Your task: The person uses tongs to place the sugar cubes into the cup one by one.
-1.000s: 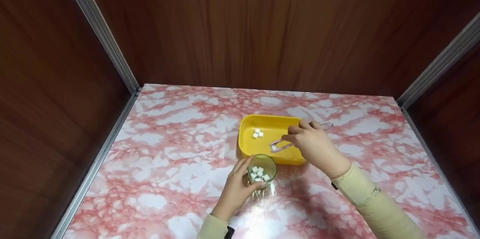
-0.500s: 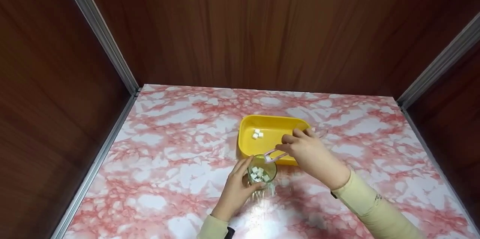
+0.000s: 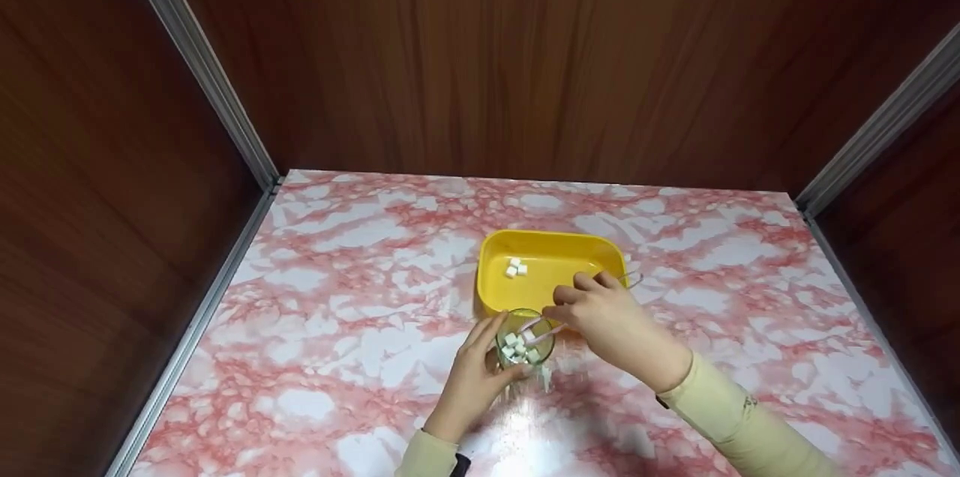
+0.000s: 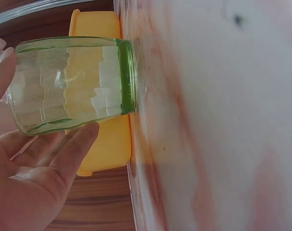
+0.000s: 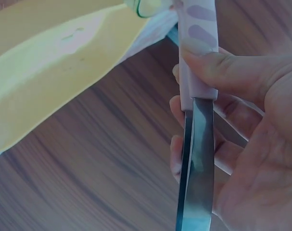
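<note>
Gripped by the right hand [image 3: 619,325], the tongs [image 5: 202,134] have dipped into the near glass [image 4: 69,85], held by the left hand [image 3: 472,378]; another cube [image 3: 527,335], seemingly still pinched, now joins the white cubes [image 3: 511,340] there.

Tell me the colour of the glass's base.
The glass base is bright green, best seen in the left wrist view.

Head view: right hand [image 3: 619,327] hides near right corner of tub [image 3: 555,243], middle of tongs [image 5: 202,118]; cubes [image 3: 517,346] in glass [image 4: 54,62] uncountable.
</note>
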A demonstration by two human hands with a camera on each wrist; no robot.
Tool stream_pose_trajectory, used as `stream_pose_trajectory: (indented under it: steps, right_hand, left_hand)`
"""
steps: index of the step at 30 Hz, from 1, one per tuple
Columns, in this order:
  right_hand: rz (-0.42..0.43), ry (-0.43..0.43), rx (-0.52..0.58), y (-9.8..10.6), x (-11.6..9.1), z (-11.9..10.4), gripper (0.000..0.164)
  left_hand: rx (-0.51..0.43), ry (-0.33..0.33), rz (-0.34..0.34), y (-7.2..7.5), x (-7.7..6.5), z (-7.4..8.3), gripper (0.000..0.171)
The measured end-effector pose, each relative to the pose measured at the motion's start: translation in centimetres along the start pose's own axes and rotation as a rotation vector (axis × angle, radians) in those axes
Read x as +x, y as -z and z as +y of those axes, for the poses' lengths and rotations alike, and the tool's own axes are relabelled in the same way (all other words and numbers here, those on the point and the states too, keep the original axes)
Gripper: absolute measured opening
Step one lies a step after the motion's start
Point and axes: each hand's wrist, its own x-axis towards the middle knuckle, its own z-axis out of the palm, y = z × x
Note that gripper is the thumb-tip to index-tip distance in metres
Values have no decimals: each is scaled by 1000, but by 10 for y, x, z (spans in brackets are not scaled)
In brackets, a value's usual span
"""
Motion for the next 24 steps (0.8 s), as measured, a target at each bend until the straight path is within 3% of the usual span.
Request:
stream_pose_trajectory:
  steps: [6,13,24]
  right_hand:
    - [-21,8,-3,-4,0,-2,30]
    - [-28,13,-5,-6,0,-3,33]
    - [-43,10,-14,-10,-2,-3,34]
  left_hand:
    - [54,-3,15,-1,1,-2,82]
    - [11,-21,13,-1,2,-2,81]
    - [82,3,15,0,1,-1,84]
